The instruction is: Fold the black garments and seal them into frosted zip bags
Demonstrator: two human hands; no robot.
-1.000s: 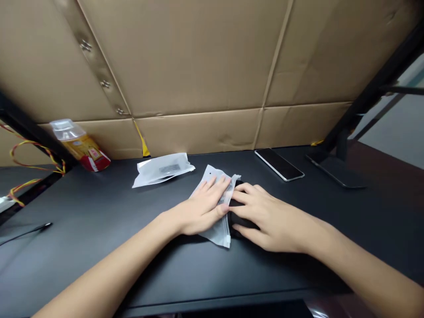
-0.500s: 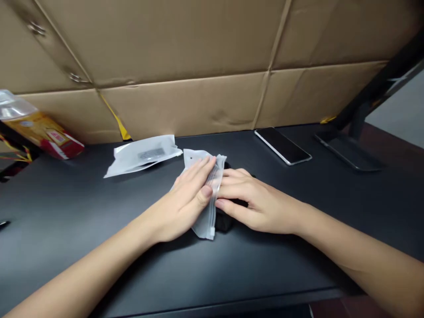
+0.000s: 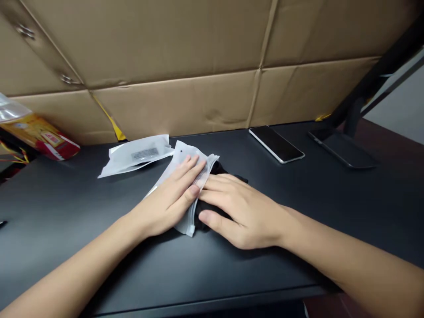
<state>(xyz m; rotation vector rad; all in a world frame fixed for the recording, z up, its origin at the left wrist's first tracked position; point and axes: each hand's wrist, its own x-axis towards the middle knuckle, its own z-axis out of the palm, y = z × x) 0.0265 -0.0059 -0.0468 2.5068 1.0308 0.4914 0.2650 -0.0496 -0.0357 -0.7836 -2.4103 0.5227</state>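
Note:
A frosted zip bag (image 3: 177,155) lies on the dark desk in the middle of the view, its slider end pointing towards me. My left hand (image 3: 170,201) rests flat on top of it, fingers stretched out. Against the bag's zip edge sits a soft black bundle (image 3: 215,209), perhaps cloth, partly under the bag. Over that bundle my right hand (image 3: 247,212) is spread, thumb apart, its fingertips at the zip edge and partly hidden there. How far the bundle reaches into the bag I cannot tell.
Another frosted bag with a printed label (image 3: 137,154) lies behind to the left. A white-edged phone (image 3: 276,144) and a second dark, flat device (image 3: 342,148) lie at the right. A plastic bottle (image 3: 43,137) leans at the far left. Cardboard (image 3: 165,48) walls off the back.
The bag has turned slightly and shifted left with my left hand on it. My right hand has flattened and come nearer, and more of the black bundle shows.

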